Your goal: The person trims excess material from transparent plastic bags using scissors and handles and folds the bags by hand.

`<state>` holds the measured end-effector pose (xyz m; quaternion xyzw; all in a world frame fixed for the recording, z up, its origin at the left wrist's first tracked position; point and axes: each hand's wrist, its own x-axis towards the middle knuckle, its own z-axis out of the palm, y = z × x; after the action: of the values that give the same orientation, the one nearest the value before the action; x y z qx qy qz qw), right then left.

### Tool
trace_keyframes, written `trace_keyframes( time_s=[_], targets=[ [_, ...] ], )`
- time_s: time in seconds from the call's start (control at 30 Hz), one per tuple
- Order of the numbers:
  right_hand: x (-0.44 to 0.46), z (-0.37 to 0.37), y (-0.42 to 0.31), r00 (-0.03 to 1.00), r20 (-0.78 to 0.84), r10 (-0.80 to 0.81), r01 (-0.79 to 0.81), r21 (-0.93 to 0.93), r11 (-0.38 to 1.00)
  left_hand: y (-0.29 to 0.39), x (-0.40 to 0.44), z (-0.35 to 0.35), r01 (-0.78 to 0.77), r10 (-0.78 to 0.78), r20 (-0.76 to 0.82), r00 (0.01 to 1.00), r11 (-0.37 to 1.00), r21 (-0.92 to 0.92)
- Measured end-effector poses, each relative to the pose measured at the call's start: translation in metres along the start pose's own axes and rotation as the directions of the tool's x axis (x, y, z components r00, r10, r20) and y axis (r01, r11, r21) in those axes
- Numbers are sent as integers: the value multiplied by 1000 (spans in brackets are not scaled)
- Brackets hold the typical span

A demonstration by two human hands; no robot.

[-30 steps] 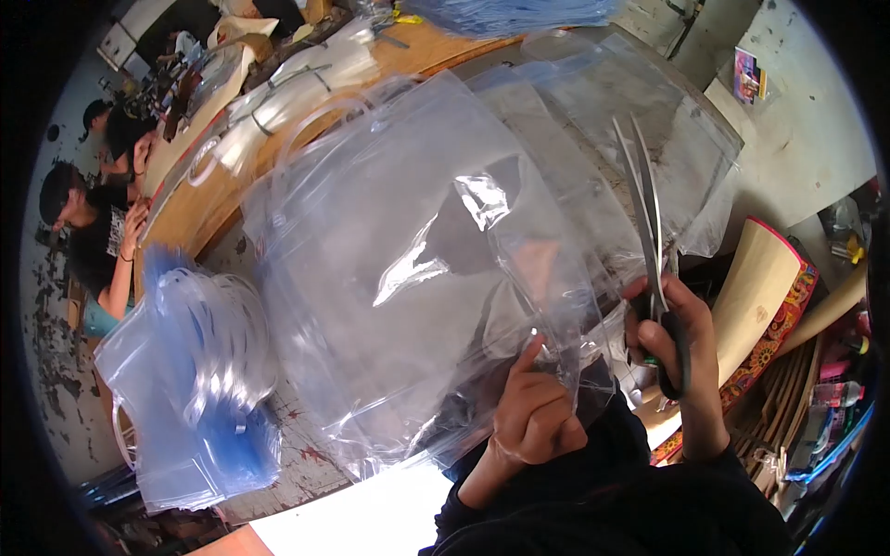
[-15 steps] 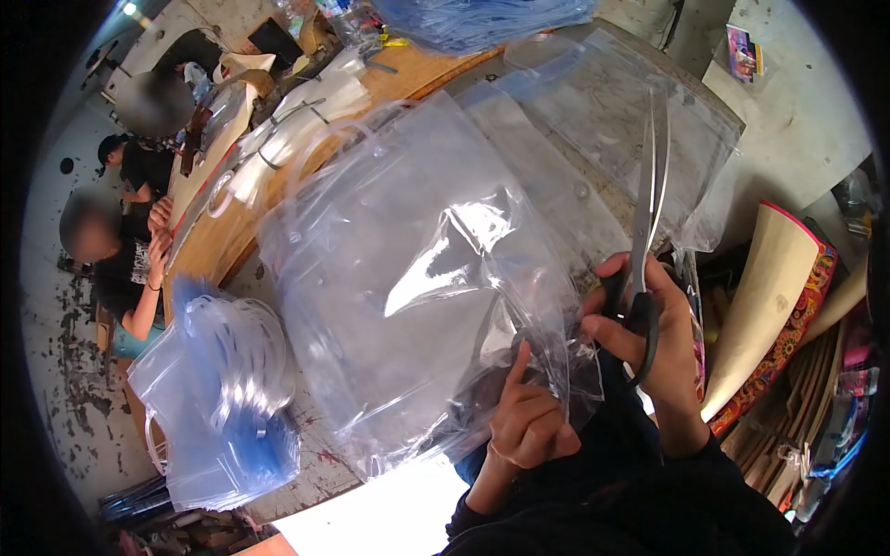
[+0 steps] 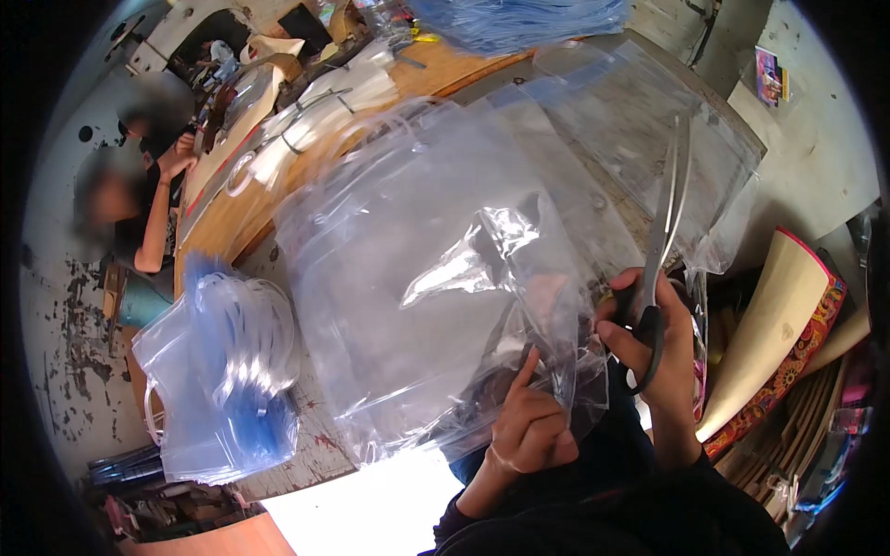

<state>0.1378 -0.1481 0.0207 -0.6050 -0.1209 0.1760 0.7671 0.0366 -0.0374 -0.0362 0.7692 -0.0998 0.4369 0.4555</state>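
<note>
A large clear plastic bag (image 3: 399, 269) with clear tube handles lies in front of me, over other clear sheets. At its near edge is my left hand (image 3: 533, 431), index finger stretched along the plastic and the other fingers curled against it. My right hand (image 3: 675, 371) grips black-handled scissors (image 3: 659, 241), fingers in the loops. Their blades point up and away, slightly parted, beside the bag's right edge. More clear plastic pieces (image 3: 649, 120) are spread behind the scissors. How the left fingertips meet the plastic is partly hidden.
Stacked clear bags with handles (image 3: 222, 371) stand at left. A bluish plastic pile (image 3: 519, 23) lies at the back of the wooden table (image 3: 464, 74). Tied clear strips (image 3: 311, 116) lie farther left. Two people sit across at left. Rolled material (image 3: 769, 334) leans at right.
The view has shifted slightly, so the table's contents appear lower and to the right. Both hands keep nearly the same pose, scissors still held. A co-worker's arm at left has risen.
</note>
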Motion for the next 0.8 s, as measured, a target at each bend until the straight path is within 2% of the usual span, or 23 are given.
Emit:
trace_keyframes(
  time_s=[0.03, 0.07, 0.13, 0.17, 0.2, 0.23, 0.27, 0.33, 0.37, 0.4, 0.43, 0.47, 0.5, 0.53, 0.6, 0.67, 0.7, 0.73, 0.77, 0.8],
  targets=[
    [-1, 0, -2, 1000, -4, -5, 4, -70, 998, 2, 0, -1, 66, -69, -36, 997, 994, -82],
    [-3, 0, -3, 1000, -10, -10, 9, -139, 990, 5, 2, -2, 67, -70, -39, 997, 995, -78],
    [-5, 0, -3, 1000, 18, -9, 12, -142, 990, 14, 12, -6, 136, -147, 140, 979, 987, 86],
    [-6, 1, -3, 999, 43, -7, 13, -146, 989, 21, 17, -6, 144, -155, 130, 979, 985, 93],
    [-6, -1, -1, 998, 60, -1, 10, -149, 989, 27, 22, -7, 142, -189, 267, 945, 973, 184],
    [-6, -4, 2, 997, 1, -73, 72, -166, 983, 34, 27, -9, 127, -231, 394, 889, 954, 273],
    [-5, -8, 3, 988, -56, -147, 134, -186, 973, 42, 31, -15, 133, -239, 379, 894, 949, 284],
    [-5, -11, -2, 968, -192, -165, 114, -251, 961, 55, 32, -35, 243, -430, 275, 860, 819, 519],
    [-5, -15, -2, 953, -218, -208, 138, -297, 945, 60, 24, -49, 292, -482, 145, 864, 714, 636],
    [-5, -18, -1, 936, -243, -253, 161, -342, 926, 61, 14, -61, 390, -505, -67, 860, 569, 724],
    [-5, -17, -2, 927, -278, -252, 144, -357, 923, 63, 8, -70, 515, -532, -269, 803, 392, 763],
    [-6, -19, 0, 931, -270, -246, 141, -356, 924, 56, 0, -80, 567, -440, -417, 795, 296, 769],
    [-7, -23, 3, 932, -233, -279, 180, -372, 911, 50, -14, -95, 571, -404, -460, 791, 216, 792],
    [-7, -26, 6, 929, -196, -313, 220, -386, 896, 51, -23, -105, 578, -441, -468, 766, 155, 801],
    [-7, -28, 9, 937, -156, -313, 226, -414, 882, 57, -32, -109, 581, -522, -452, 723, 107, 807],
    [-8, -26, 11, 940, -141, -310, 217, -455, 864, 62, -38, -102, 557, -519, -415, 748, 150, 817],
    [-9, -24, 11, 943, -129, -306, 218, -455, 864, 64, -33, -95, 595, -502, -442, 744, 195, 780],
    [-9, -22, 10, 950, -177, -257, 147, -474, 868, 63, -30, -90, 604, -499, -454, 738, 188, 775],
    [-9, -20, 9, 950, -227, -212, 76, -492, 867, 61, -28, -86, 604, -409, -490, 770, 223, 765],
    [-9, -18, 9, 952, -218, -213, 79, -497, 864, 59, -27, -82, 601, -317, -522, 792, 257, 757]
  ],
)
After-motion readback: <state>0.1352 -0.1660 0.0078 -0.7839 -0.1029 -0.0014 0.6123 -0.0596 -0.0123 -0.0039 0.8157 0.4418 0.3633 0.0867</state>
